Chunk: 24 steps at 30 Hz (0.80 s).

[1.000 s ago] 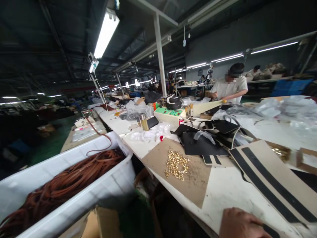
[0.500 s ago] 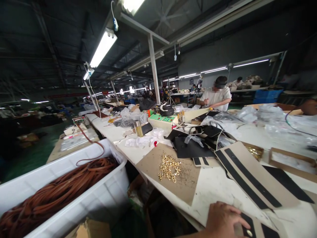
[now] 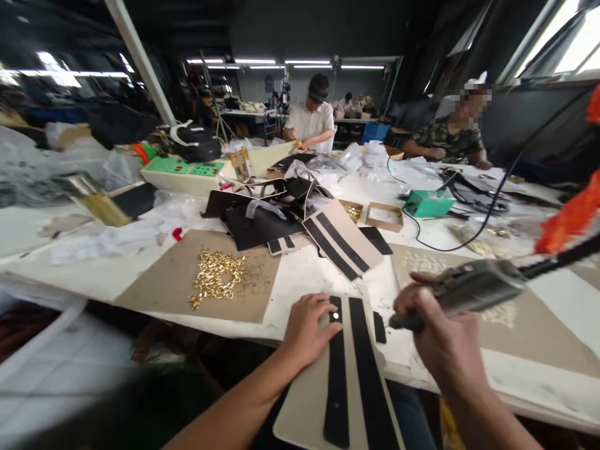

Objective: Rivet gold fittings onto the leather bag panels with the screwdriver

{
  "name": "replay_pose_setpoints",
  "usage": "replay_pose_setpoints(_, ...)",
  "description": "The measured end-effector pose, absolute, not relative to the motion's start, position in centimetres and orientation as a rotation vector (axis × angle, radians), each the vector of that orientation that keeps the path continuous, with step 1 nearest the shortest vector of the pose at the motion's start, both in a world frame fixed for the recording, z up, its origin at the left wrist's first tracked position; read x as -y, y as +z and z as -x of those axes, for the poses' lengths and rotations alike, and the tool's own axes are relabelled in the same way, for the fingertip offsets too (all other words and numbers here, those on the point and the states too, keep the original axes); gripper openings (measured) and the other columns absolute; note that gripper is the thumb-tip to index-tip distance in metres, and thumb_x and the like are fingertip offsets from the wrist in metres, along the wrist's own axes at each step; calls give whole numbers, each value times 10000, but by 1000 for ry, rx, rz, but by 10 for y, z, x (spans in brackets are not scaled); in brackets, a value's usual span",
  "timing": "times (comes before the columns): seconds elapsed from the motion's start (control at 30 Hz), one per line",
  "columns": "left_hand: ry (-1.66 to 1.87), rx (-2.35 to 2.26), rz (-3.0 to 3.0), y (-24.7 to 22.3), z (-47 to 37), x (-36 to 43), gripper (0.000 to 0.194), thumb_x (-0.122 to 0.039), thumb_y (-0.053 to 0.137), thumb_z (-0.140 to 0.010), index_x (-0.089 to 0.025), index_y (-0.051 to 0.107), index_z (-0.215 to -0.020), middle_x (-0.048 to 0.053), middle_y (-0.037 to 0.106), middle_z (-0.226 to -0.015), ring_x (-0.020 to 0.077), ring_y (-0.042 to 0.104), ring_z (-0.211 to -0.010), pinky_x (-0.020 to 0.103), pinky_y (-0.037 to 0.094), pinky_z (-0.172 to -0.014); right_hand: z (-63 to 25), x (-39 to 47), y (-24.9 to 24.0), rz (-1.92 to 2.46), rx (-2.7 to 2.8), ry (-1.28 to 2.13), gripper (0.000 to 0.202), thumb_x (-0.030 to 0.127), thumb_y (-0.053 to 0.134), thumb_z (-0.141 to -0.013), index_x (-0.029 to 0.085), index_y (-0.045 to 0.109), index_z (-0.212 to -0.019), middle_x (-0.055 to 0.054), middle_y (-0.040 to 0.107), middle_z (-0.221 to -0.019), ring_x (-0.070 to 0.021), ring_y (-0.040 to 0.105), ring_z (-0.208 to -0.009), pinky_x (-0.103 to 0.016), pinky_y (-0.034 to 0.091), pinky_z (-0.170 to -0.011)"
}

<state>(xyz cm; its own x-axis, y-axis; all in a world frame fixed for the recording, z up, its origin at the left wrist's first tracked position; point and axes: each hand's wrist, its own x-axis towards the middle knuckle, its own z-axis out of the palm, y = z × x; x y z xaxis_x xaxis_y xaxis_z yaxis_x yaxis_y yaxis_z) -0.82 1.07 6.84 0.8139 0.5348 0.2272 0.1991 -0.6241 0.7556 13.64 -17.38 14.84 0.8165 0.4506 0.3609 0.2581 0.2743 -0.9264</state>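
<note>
My left hand [image 3: 309,328] rests on the upper left edge of a beige panel with two black strips [image 3: 340,375], fingers around the edge beside a round metal stud [image 3: 335,316]. The panel leans from the table edge toward my lap. To the right, my right hand [image 3: 438,334] is wrapped round a dark grey power tool [image 3: 473,287], whose tip points left above the table. A pile of gold metal pieces [image 3: 218,273] lies on brown board [image 3: 164,281] to the left. Another beige panel with black strips [image 3: 344,240] lies beyond.
Black panels [image 3: 262,225], a green and cream machine [image 3: 182,175], small cardboard boxes [image 3: 384,217] and a green box [image 3: 429,204] stand farther back. A black cable arcs at the right. Two people [image 3: 312,119] work across the table. A white bin [image 3: 47,362] is at lower left.
The view has swung right and down. My right hand with the power tool has come into view. More of the panel under my left hand shows.
</note>
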Motion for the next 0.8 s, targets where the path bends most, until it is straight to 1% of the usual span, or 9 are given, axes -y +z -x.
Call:
replay_pose_setpoints(0.03,561,-533,-2242,68,8,-11,274,-189,883,-786,-276,788,-1028,41,738,-1310,294,638,-1259,521,444,-1106,-136,155,144,1285,634,181,369,479,773,-947,181,673,-1140,17,606,-684,-164,588,-598,-308,523,-573)
replay_pose_setpoints(0.1,567,-534,-2274,67,9,-10,282,-205,891,-791,-283,777,-1037,32,733,-1315,289,636,-1262,509,448,-1100,-131,118,135,1260,643,269,389,494,796,-921,182,671,-1117,35,578,-633,-157,558,-552,-305,499,-550)
replay_pose_setpoints(0.23,593,-519,-2297,64,9,-10,303,-235,908,-784,-289,759,-1042,25,729,-1322,291,626,-1284,495,457,-1098,-121,78,116,1255,688,408,370,477,842,-884,180,674,-1027,28,595,-643,-149,552,-547,-288,481,-528)
replay_pose_setpoints(0.33,588,-508,-2293,62,9,-12,310,-243,907,-785,-285,747,-1047,24,729,-1324,293,619,-1294,493,459,-1101,-121,73,106,1275,698,437,382,497,843,-876,180,679,-1010,24,593,-647,-149,547,-554,-287,480,-524)
replay_pose_setpoints(0.47,576,-506,-2289,61,8,-12,320,-234,901,-790,-291,741,-1062,24,727,-1328,293,614,-1297,490,454,-1109,-123,74,99,1311,695,408,405,518,841,-869,183,688,-1037,0,611,-690,-177,591,-627,-305,509,-562)
replay_pose_setpoints(0.63,564,-505,-2294,60,7,-12,340,-246,893,-798,-304,744,-1098,21,713,-1358,303,603,-1310,491,454,-1109,-122,74,98,1335,706,417,398,501,857,-856,187,694,-1040,-8,623,-711,-192,616,-662,-316,523,-584)
replay_pose_setpoints(0.7,558,-509,-2298,60,7,-11,340,-251,893,-799,-304,747,-1101,22,710,-1364,306,600,-1313,493,450,-1113,-121,74,101,1335,718,416,367,491,855,-858,191,695,-997,-8,625,-710,-186,610,-651,-314,518,-581)
replay_pose_setpoints(0.8,540,-519,-2306,62,7,-11,329,-252,892,-800,-297,750,-1094,23,709,-1362,304,603,-1309,490,452,-1112,-119,75,108,1317,777,425,303,447,837,-879,193,673,-853,-13,623,-702,-172,588,-624,-306,497,-567)
